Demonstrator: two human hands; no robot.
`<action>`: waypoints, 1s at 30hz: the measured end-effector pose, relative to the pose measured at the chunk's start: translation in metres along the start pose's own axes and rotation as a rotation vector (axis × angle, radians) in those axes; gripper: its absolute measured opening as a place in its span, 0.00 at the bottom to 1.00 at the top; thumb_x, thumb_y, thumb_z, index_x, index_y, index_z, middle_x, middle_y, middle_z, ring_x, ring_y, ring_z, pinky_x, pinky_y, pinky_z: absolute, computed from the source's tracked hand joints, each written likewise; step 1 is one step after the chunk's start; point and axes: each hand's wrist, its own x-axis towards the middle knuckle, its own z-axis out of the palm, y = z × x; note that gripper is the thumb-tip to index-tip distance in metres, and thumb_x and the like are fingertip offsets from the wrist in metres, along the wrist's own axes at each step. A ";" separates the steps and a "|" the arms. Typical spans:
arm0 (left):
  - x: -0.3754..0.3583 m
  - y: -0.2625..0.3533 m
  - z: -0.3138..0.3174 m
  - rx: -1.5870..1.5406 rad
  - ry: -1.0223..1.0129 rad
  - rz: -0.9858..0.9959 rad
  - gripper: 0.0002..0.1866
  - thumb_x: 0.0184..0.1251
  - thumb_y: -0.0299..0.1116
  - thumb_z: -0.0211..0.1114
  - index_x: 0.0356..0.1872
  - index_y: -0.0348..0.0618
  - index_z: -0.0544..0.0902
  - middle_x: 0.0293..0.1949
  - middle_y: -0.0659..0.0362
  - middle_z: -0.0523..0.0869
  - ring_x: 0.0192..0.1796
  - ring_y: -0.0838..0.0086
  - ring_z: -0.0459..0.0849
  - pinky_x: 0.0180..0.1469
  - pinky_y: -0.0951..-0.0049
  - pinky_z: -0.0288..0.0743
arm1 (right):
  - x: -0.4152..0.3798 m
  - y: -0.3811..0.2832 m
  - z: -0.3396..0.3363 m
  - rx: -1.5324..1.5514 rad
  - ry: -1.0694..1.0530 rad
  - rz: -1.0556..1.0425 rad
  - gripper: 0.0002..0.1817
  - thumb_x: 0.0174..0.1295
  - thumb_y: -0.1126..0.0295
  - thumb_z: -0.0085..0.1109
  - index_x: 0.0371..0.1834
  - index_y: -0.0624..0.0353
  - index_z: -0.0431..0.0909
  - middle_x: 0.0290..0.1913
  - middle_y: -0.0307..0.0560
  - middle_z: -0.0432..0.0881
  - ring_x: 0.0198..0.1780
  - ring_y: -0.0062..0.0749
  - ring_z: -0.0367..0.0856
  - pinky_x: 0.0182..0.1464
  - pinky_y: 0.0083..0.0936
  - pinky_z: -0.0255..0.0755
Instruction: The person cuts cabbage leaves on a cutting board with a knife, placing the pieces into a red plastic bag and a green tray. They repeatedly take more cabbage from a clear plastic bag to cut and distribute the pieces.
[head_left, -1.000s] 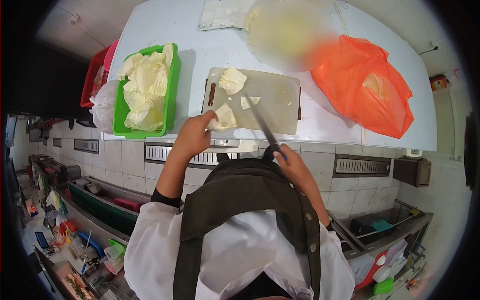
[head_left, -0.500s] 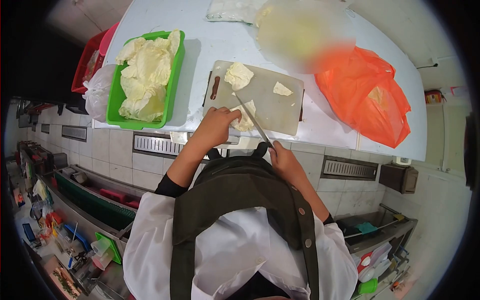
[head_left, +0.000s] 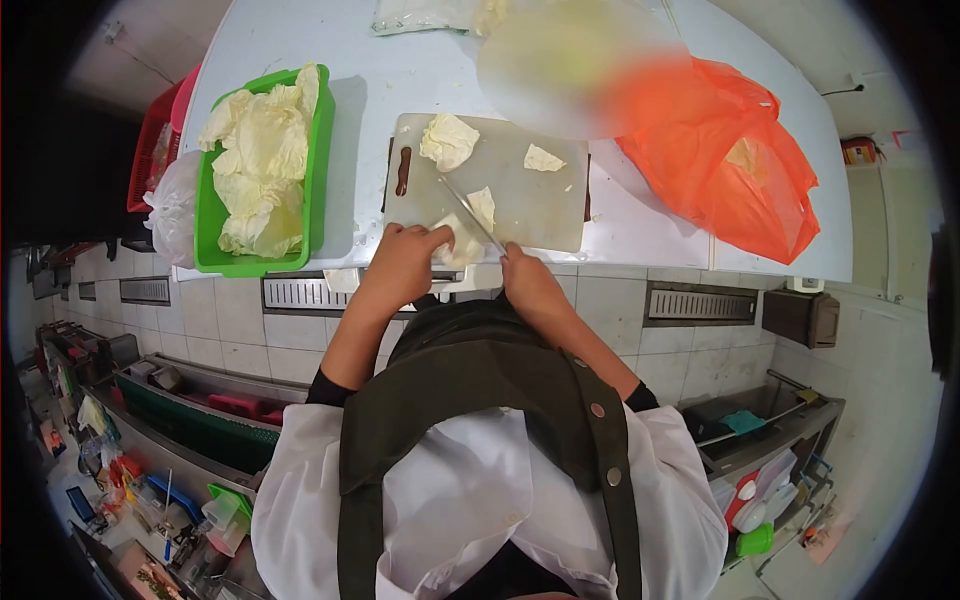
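Observation:
My right hand is closed round the handle of a knife, its blade slanting up and left over the cutting board. On the near edge of the board, my left hand pinches a pale cabbage leaf piece, just left of the blade. Right against the blade's other side lies a smaller leaf piece. Farther up the board are a crumpled cabbage leaf and a small flat leaf scrap. My left fingertips partly hide the held piece.
A green basket of cabbage leaves stands left on the white table. Beside it is a tied white bag. An orange plastic bag lies right of the board. A blurred round shape sits behind.
The view has shifted slightly. My right hand and the knife have moved up toward the board and closer to my left hand. The leaf under the blade now shows as two parts, either side of it.

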 end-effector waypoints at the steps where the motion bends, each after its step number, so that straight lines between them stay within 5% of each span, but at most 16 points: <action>1: -0.006 0.001 -0.008 -0.009 0.012 0.005 0.18 0.42 0.14 0.52 0.35 0.46 0.77 0.27 0.51 0.80 0.36 0.54 0.78 0.43 0.62 0.66 | 0.008 0.004 0.002 0.055 0.043 -0.044 0.12 0.68 0.68 0.43 0.38 0.69 0.68 0.29 0.70 0.77 0.36 0.66 0.76 0.38 0.50 0.67; 5: -0.018 0.008 -0.047 -0.104 0.157 -0.077 0.18 0.44 0.16 0.55 0.38 0.48 0.77 0.24 0.56 0.79 0.34 0.58 0.78 0.44 0.65 0.64 | -0.001 0.007 -0.015 0.231 0.090 -0.063 0.12 0.67 0.67 0.47 0.37 0.68 0.68 0.28 0.68 0.76 0.34 0.67 0.74 0.36 0.47 0.67; 9: 0.032 -0.003 -0.033 -0.217 0.645 -0.023 0.20 0.48 0.20 0.61 0.45 0.49 0.77 0.42 0.57 0.82 0.47 0.62 0.78 0.53 0.60 0.64 | -0.028 0.004 -0.042 0.364 0.215 -0.039 0.13 0.68 0.66 0.48 0.40 0.68 0.69 0.29 0.66 0.76 0.31 0.57 0.76 0.35 0.38 0.69; 10: 0.051 -0.013 -0.027 -0.167 0.577 -0.004 0.21 0.48 0.22 0.62 0.46 0.50 0.77 0.45 0.59 0.81 0.50 0.64 0.77 0.55 0.57 0.62 | -0.033 -0.001 -0.053 0.425 0.149 0.061 0.13 0.68 0.65 0.48 0.40 0.68 0.68 0.28 0.63 0.75 0.29 0.46 0.75 0.36 0.34 0.69; 15: 0.090 -0.038 -0.013 0.162 0.153 -0.046 0.25 0.47 0.30 0.68 0.51 0.52 0.76 0.55 0.64 0.78 0.60 0.70 0.73 0.64 0.48 0.53 | -0.049 0.008 -0.073 0.428 0.308 0.010 0.13 0.68 0.66 0.48 0.35 0.68 0.66 0.23 0.57 0.71 0.24 0.35 0.67 0.32 0.30 0.67; 21: 0.111 -0.057 -0.016 0.177 0.255 0.109 0.19 0.46 0.29 0.70 0.44 0.49 0.80 0.34 0.62 0.84 0.38 0.67 0.81 0.55 0.58 0.61 | -0.084 0.033 -0.089 0.465 0.496 0.069 0.11 0.68 0.67 0.48 0.34 0.66 0.68 0.19 0.52 0.68 0.23 0.29 0.65 0.29 0.29 0.65; 26: 0.126 0.071 -0.048 -0.167 0.237 0.323 0.17 0.45 0.25 0.69 0.40 0.45 0.80 0.30 0.61 0.81 0.34 0.68 0.77 0.56 0.60 0.62 | -0.138 0.043 -0.116 0.635 0.672 0.172 0.09 0.68 0.69 0.49 0.34 0.64 0.69 0.19 0.41 0.68 0.22 0.20 0.63 0.25 0.22 0.61; 30: 0.151 0.195 -0.071 -0.282 0.256 0.906 0.19 0.42 0.24 0.69 0.41 0.42 0.79 0.30 0.60 0.80 0.33 0.65 0.77 0.55 0.61 0.63 | -0.184 0.054 -0.134 0.812 0.869 0.195 0.08 0.69 0.68 0.47 0.37 0.62 0.70 0.17 0.32 0.66 0.16 0.12 0.61 0.18 0.14 0.55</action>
